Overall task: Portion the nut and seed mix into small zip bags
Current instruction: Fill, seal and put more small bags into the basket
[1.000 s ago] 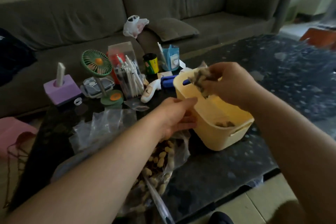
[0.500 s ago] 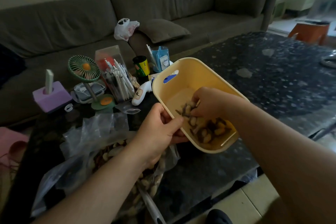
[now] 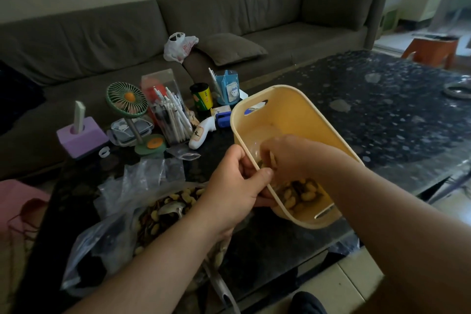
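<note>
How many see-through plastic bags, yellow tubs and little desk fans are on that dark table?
Clear plastic bags: 3, the big bag of nuts, a crumpled empty one, a small flat one
Yellow tub: 1
Green desk fan: 1
Total: 5

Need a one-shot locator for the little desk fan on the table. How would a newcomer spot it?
Start at the dark speckled table in front of the grey sofa and look to its far left clutter. Between the lilac block holder and the clear box of white pens stands the small green round-caged fan. Its orange hub, thin stem and green-and-orange base set it apart.
</note>
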The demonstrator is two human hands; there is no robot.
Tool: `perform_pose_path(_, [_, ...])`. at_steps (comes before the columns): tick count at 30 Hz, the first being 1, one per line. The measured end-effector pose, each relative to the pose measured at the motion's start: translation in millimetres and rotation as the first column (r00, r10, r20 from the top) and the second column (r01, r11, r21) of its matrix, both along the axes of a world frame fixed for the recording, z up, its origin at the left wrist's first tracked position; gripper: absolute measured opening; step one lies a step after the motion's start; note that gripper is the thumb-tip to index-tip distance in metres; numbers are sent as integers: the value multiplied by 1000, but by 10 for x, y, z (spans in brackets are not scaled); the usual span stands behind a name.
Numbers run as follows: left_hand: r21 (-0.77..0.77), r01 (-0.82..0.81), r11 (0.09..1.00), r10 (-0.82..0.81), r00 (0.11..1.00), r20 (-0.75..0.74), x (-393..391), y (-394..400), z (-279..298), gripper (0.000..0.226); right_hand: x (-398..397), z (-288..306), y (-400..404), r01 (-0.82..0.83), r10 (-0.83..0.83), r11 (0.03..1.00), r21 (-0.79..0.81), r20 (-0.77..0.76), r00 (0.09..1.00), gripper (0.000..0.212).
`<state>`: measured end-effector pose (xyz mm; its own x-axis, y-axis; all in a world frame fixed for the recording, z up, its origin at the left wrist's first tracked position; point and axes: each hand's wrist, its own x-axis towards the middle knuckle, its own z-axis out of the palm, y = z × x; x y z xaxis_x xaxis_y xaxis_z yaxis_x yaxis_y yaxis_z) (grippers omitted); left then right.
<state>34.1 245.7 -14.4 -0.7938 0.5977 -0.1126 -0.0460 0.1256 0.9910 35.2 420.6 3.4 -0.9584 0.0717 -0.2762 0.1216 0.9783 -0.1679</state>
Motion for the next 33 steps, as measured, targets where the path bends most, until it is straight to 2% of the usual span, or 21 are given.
perform_pose_path(2, [-20,24,1000,-24,1000,-8,-15,6,9,17,-36,-101,-40,-78,76,996,30,69,995,28])
perform_pose_path(8, [-48,21,999,-15,994,109,-160,14,79,19,-117,-83,25,-23,21,999,27,78,997,19])
perform_pose_path(10, [-77,-6,997,17,989,147,-228,28,88,19,-81,52,80,91,-97,991,-93,-55,994,13])
perform_pose_path(12, [-84,-36,996,52,979,199,-281,43,82,15,-23,201,61,161,-235,949,-272,-264,936,14])
perform_pose_path(13, [-73,-48,996,64,969,238,-302,43,73,14,10,275,1,146,-281,921,-362,-354,892,15])
perform_pose_path(15, [-61,-65,996,81,947,312,-328,12,60,14,83,397,-217,20,-277,883,-470,-485,829,16])
perform_pose_path(18, [-34,-38,999,47,938,344,-327,-171,46,15,158,424,-580,-187,-111,894,-407,-607,787,17])
perform_pose_path(21, [-20,-53,998,57,970,238,-360,-559,104,22,103,317,-818,-287,14,897,-335,-630,776,17])
perform_pose_path(24, [-151,-190,970,187,982,-29,-522,-1077,209,16,-27,177,-1019,-347,122,893,-286,-589,799,20])
perform_pose_path(26, [-313,-321,894,227,926,-300,-698,-1452,220,15,-112,64,-1142,-383,196,890,-249,-549,813,21])
perform_pose_path(28, [-416,-447,792,202,835,-512,-897,-1786,161,14,-198,-53,-1249,-412,249,883,-225,-519,818,19])
perform_pose_path(30, [-495,-505,707,147,790,-596,-1061,-2015,46,15,-292,-139,-1345,-414,263,883,-224,-494,829,18])
perform_pose_path(33, [-623,-487,612,7,791,-612,-1253,-2132,-240,24,-419,-208,-1471,-389,250,892,-232,-465,849,20])
